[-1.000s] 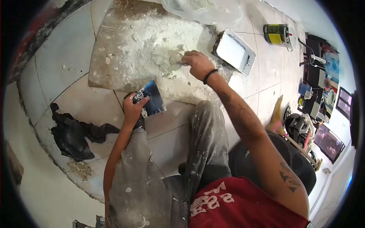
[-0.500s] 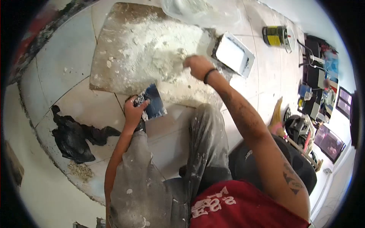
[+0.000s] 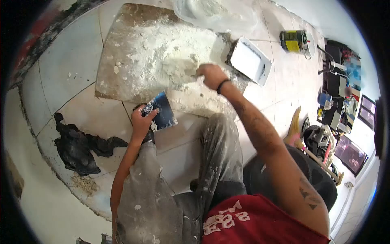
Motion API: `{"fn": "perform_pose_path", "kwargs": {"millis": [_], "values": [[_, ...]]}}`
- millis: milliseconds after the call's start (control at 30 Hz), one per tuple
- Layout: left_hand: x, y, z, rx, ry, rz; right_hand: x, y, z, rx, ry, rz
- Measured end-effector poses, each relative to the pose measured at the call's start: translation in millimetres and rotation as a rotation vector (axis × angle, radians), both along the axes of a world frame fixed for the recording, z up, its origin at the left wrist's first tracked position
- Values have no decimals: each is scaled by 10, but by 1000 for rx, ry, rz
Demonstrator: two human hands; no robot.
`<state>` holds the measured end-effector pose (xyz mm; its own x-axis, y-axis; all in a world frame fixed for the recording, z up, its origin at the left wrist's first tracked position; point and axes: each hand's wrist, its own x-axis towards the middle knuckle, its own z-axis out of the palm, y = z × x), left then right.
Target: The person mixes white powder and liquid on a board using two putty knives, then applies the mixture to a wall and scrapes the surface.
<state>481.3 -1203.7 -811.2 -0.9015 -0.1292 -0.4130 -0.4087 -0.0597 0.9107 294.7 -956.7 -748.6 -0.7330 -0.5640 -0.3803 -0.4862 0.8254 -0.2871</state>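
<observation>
My left hand (image 3: 142,120), resting by my knee, is wrapped round a wide putty knife (image 3: 163,114). Its broad blade shines blue and has white paste along its edges. Over the board, my right hand (image 3: 213,76) is closed in a fist beside a mound of pale powder (image 3: 178,69). A thin dark edge shows between that fist and the mound, but I cannot make out what is held. The powder lies spread across a worn wooden board (image 3: 111,79) on the floor.
A white rectangular tray (image 3: 255,57) stands right of the board. Behind lies a clear plastic bag (image 3: 239,16) with powder in it. A can with a yellow label (image 3: 293,40) stands far right. A crumpled black plastic bag (image 3: 79,148) lies left, on the tiles.
My right hand has shifted slightly down in the view, staying closed beside the mound. The putty knife in my left hand has turned a little, its blade showing more fully.
</observation>
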Motion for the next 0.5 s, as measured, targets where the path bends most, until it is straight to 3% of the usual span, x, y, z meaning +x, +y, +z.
{"fn": "perform_pose_path", "kwargs": {"millis": [33,167,200,300,367,433,500], "values": [[6,12,97,39,-26,-11,-25,54,8,51,-71,-19],[-34,-4,115,59,-61,-23,146,82,-217,-163,130,-102],[-45,2,142,27,-37,-18,182,87,-114,-82,111,20],[-33,1,103,7,-8,-20,-76,134,-40,0,-39,12],[-22,18,49,73,-9,1,-140,88,19,-86,89,-54],[54,21,39,-16,16,-19,38,125,-315,-94,135,-85],[-50,-27,6,-67,61,-7,99,99,-138,-67,92,8]]}}
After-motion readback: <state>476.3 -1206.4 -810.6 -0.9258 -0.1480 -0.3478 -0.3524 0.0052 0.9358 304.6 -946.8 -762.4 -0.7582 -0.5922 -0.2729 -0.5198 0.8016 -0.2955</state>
